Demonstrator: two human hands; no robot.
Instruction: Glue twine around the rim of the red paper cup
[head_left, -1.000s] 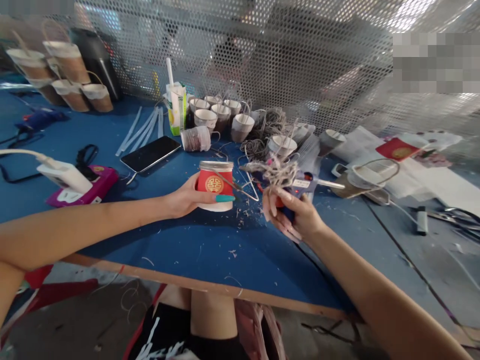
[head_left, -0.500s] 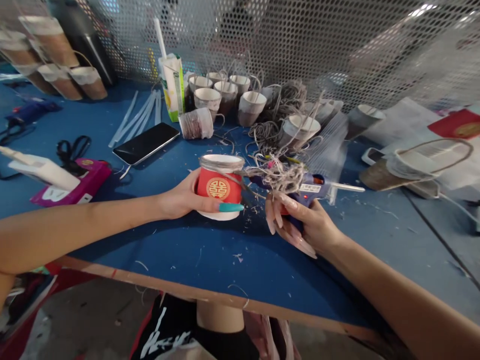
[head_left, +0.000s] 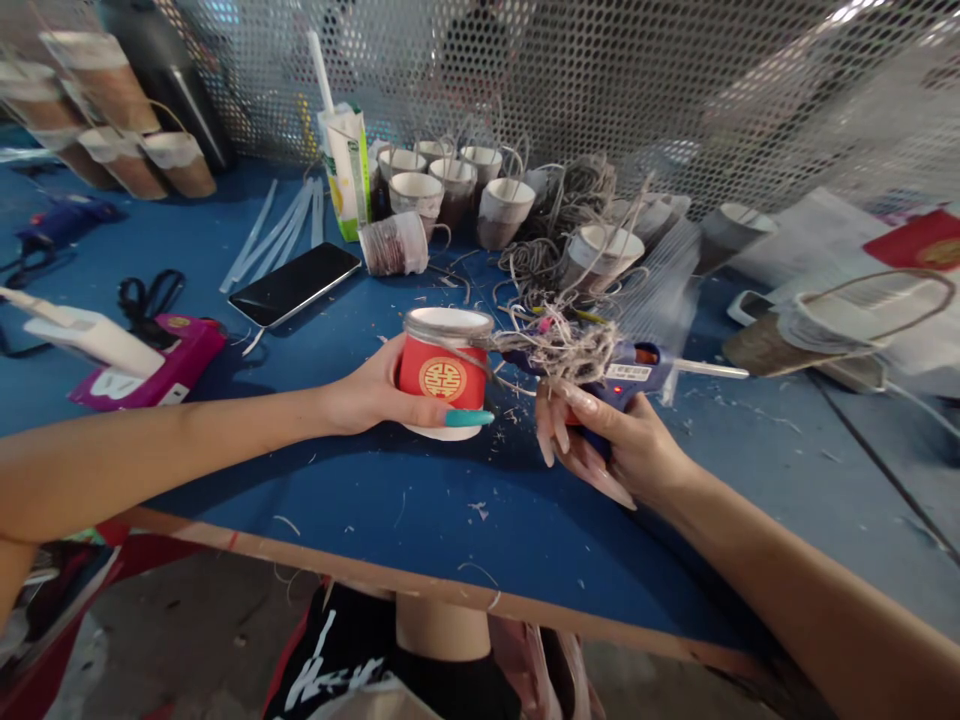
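cup (head_left: 448, 350) and glue gun (head_left: 634, 372) face each other over the near part of the blue table (head_left: 390, 520), and from where i stand steadiness looks to matter most. the left hand (head_left: 375, 392) is curled round the cup's side, its thumb across the front; a light, even hold seems right, so the wall doesn't buckle. the right hand (head_left: 637, 455) is wrapped about the gun's handle, fingers bent near the trigger, though i can't tell whether they press it. i'd want the tip well clear of that thumb, and the tangled strands (head_left: 574, 350) draped over the barrel look likely to snag or hide the nozzle, so they are worth clearing off.

the cup itself is mouth up, white inside, with a red band (head_left: 477, 392) bearing a round gold emblem (head_left: 442, 379) and white below. grey cord (head_left: 442, 330) circles the rim, a length trailing toward the gun. whether the base touches the table, i can't tell.
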